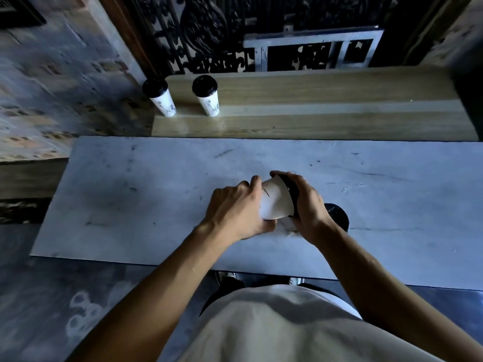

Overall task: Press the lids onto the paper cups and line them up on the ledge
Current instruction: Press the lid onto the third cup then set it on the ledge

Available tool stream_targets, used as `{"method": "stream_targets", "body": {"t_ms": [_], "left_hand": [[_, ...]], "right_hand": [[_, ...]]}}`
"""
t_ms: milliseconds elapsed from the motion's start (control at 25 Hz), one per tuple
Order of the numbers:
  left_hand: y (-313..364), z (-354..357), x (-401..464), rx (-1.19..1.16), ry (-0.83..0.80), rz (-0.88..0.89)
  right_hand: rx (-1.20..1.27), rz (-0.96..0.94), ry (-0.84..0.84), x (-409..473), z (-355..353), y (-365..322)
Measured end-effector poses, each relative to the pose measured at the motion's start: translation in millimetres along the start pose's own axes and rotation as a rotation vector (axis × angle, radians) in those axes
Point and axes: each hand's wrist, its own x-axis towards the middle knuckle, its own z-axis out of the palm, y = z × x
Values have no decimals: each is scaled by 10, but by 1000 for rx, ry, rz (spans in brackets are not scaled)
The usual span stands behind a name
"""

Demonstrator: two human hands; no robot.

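A white paper cup (275, 201) with a line drawing is held tilted over the grey table (146, 194). My left hand (236, 209) grips its body from the left. My right hand (307, 205) wraps its black lid (291, 188) at the cup's mouth. Behind my right wrist another black lid (338, 216) rests on the table, partly hidden. Two lidded cups stand upright at the left end of the wooden ledge (326, 100): one (159, 96) at the very end, the other (206, 95) just right of it.
A dark ornate metal grille (209, 30) and a metal frame (313, 48) rise behind the ledge. A patchy wall (52, 87) lies to the left. The ledge runs bare to the right of the two cups.
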Motion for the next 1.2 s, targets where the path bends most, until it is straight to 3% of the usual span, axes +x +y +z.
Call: {"method": "stream_targets", "body": {"t_ms": [160,400,520,600,760,840,920,1040,1200], "left_hand": [[-79,-63,40,10,42,44],[-307,-106,84,-55,12,93],[-432,-48,63,-188,-16,68],[-521,-80,68,-364,-72,15],[-622,-132,90,-1061,-64,-244],[-655,-147,108,-1349,-100,-376],[-672,-156,75,-1535,-172,-447],[-692,-115,16,-1509,-152,-485],[-700,-131,-59,-1197,-85,-449]], "right_hand": [[66,-69,-66,-19,126,-78],[-230,-206,24,-11,370,-38],[-203,-174,14,-16,432,-41],[-19,-132,72,6,508,-40],[506,-89,21,-20,632,-28],[564,-78,-41,-60,681,6],[447,-94,-118,-128,765,55],[276,-155,-211,-201,885,152],[324,-173,-203,-277,853,126]]}}
